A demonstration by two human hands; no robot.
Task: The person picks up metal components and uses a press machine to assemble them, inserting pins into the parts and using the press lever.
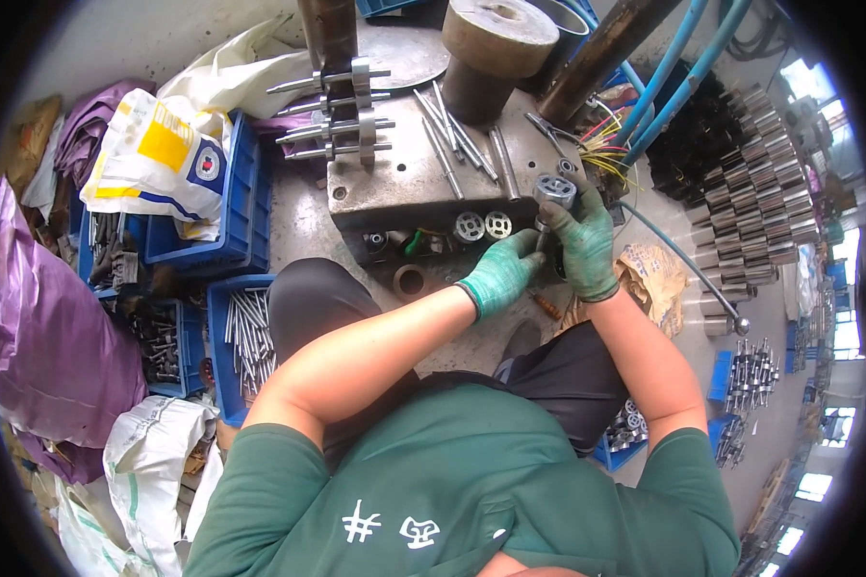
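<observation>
Both hands wear green gloves and meet at the right front edge of a metal press bed [394, 183]. My right hand [588, 245] is closed around a round metal part with holes in its face [555, 188], tilted upward. My left hand [500, 275] is closed, thumb and fingers together on a short metal rod [543, 237] just beneath that part. Whether rod and round part are joined is hidden by the fingers. Two similar perforated discs [470, 227] rest along the bed's front edge. On the bed lie several loose steel rods [443, 159].
Left of the bed stand assembled rods with discs [364, 135]. A blue bin of rods [250, 332] sits by my left knee, near a purple sack [48, 327]. Blue hoses [678, 67] and coloured wires [604, 154] hang at right, before stacked metal cylinders [770, 173].
</observation>
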